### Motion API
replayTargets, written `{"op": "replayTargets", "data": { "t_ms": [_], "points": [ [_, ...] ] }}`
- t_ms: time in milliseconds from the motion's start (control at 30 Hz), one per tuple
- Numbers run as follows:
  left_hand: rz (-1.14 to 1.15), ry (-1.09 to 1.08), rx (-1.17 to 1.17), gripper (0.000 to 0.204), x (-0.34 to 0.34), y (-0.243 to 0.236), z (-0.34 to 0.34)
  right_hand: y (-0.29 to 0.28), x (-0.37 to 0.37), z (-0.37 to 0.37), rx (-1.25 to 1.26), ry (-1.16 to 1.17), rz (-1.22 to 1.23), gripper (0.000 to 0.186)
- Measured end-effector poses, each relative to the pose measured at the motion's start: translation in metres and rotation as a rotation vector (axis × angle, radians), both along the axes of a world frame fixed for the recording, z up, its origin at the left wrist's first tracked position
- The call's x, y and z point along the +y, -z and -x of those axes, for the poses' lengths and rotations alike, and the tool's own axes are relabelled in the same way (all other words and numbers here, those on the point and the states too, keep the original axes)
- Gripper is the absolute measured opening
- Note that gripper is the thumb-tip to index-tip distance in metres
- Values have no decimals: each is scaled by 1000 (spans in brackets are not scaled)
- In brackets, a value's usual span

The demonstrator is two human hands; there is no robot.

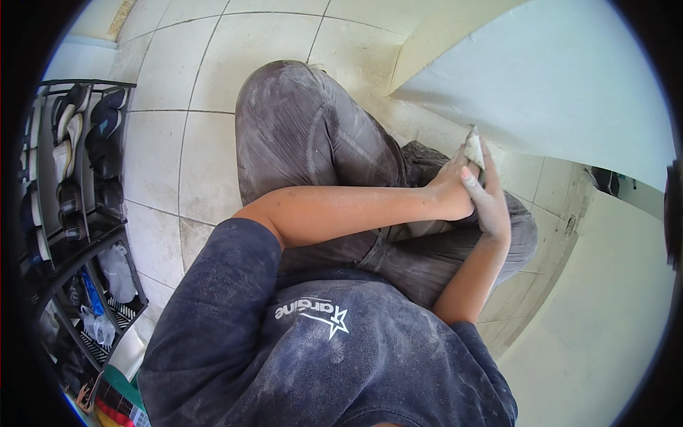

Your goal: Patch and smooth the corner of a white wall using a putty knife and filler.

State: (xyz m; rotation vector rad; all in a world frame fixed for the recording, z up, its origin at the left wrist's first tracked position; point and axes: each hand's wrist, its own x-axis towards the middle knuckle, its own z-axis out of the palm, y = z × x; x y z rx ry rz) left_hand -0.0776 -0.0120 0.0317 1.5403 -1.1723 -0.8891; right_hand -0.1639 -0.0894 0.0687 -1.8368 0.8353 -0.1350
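My two dusty hands meet at the right of centre, above my crossed, dust-marked legs (288, 128). My left hand (448, 188) reaches across from the left, its fingers closed around a small pale, pointed piece (474, 146), perhaps folded sheet material. My right hand (487, 199) is pressed against my left hand and the piece, its fingers together along the piece's side, thumb raised over it. The fingertips partly hide each other and the piece's lower part.
A black shoe rack (83, 231) with shoes and plastic bags stands along the left. Pale floor tiles (163, 156) surround me. A white panel or wall (541, 78) juts above my hands, and another pale surface (597, 299) runs down the right side, with a dark gap between them.
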Motion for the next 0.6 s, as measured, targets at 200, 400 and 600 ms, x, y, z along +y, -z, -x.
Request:
{"op": "replayTargets", "data": {
  "t_ms": [200,400,600],
  "points": [
    [-173,152,-782,73,40,-15,9,2,-13,0,81,302,-130,44],
    [-22,309,-813,64,57,-24,19,16,-99,12,432,186,-100,38],
    [-101,292,-979,59,55,-25,11,79,-170,16,772,284,-157,26]
  ]
}}
